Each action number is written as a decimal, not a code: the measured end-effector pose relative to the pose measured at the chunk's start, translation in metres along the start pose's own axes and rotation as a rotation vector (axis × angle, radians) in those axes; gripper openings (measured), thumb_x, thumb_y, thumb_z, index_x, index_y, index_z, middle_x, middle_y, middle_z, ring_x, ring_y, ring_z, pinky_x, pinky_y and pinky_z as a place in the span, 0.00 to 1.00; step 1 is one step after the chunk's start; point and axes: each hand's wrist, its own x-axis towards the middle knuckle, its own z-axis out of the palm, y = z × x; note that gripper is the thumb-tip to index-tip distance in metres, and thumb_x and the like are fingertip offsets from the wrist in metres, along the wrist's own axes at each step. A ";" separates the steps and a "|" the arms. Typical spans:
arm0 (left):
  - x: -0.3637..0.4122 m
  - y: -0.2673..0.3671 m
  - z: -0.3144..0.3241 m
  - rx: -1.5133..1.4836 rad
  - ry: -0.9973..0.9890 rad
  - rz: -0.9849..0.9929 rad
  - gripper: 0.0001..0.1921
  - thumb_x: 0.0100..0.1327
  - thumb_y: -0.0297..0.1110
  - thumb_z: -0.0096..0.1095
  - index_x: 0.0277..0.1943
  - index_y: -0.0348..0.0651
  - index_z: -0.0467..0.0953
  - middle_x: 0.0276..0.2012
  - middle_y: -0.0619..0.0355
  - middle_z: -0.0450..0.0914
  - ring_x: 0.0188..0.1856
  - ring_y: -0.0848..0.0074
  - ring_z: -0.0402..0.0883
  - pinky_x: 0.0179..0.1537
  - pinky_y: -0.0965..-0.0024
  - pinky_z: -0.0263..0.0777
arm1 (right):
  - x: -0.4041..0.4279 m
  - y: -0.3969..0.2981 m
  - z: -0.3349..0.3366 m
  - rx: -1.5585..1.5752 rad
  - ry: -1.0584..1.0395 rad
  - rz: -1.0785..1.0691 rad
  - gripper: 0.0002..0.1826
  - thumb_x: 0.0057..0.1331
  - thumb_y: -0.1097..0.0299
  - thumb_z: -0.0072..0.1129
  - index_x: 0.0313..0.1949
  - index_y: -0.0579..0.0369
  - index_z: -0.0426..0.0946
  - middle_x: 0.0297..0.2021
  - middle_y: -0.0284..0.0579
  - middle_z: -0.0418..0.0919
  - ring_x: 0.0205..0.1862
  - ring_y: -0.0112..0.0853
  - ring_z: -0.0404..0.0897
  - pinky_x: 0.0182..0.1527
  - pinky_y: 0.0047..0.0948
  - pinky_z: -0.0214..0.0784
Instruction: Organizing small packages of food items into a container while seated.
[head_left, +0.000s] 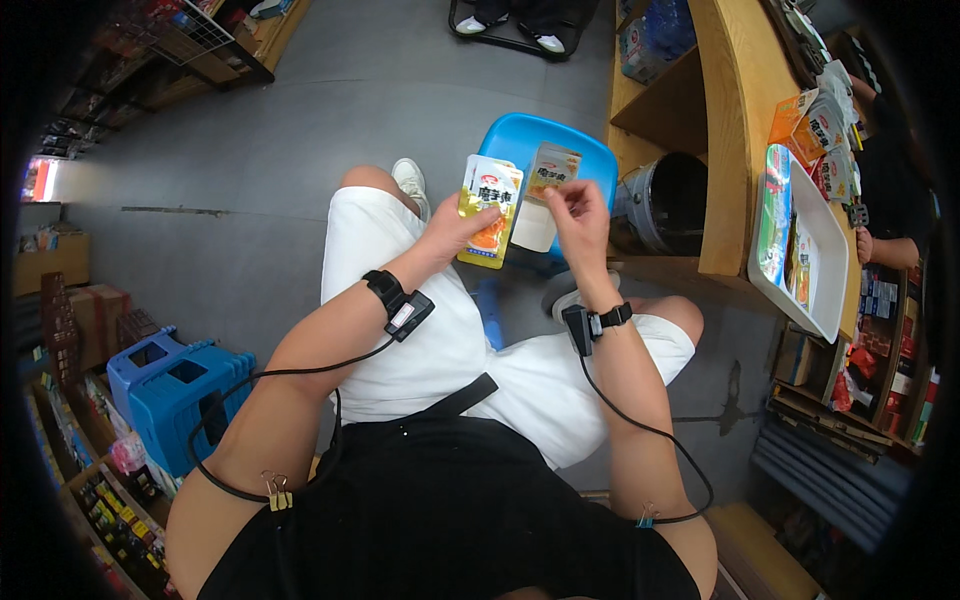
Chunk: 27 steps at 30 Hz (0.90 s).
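Note:
My left hand (459, 232) holds a small stack of yellow-and-white snack pouches (491, 206), their printed fronts facing up. Just to its right, my right hand (581, 217) is at a printed snack carton (536, 199) with a pale inner face, thumb and fingertips bent against its upper right part. Whether those fingers grip the carton or only touch it cannot be told. The carton rests over a blue plastic stool (510, 135) in front of me, whose near edge is partly hidden by the pouches and the carton.
A wooden counter at right bears a white tray (832, 281) with pouches inside and opened snack boxes (795, 127). A metal bucket (645, 210) stands below. Another person's hand (865, 246) is beyond the counter. Blue plastic stools (187, 390) lie at left.

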 end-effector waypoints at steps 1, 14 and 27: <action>-0.001 0.000 0.001 0.007 -0.026 0.003 0.21 0.71 0.36 0.68 0.59 0.35 0.69 0.50 0.52 0.83 0.50 0.70 0.86 0.51 0.67 0.81 | -0.006 0.003 0.004 0.004 0.004 -0.001 0.14 0.64 0.70 0.71 0.41 0.60 0.73 0.33 0.37 0.78 0.33 0.23 0.76 0.34 0.25 0.71; 0.004 -0.015 0.001 -0.094 -0.010 -0.003 0.24 0.79 0.50 0.52 0.61 0.36 0.71 0.52 0.54 0.82 0.51 0.75 0.84 0.52 0.70 0.79 | -0.027 0.007 0.014 0.546 -0.107 0.476 0.04 0.74 0.71 0.60 0.42 0.57 0.75 0.29 0.32 0.79 0.23 0.16 0.72 0.24 0.18 0.62; 0.000 -0.002 -0.003 -0.174 -0.040 -0.096 0.22 0.80 0.50 0.47 0.57 0.37 0.69 0.42 0.47 0.85 0.41 0.63 0.89 0.43 0.56 0.86 | -0.008 0.021 -0.016 1.127 -0.085 0.515 0.16 0.76 0.61 0.46 0.52 0.61 0.75 0.30 0.39 0.74 0.26 0.28 0.70 0.31 0.27 0.68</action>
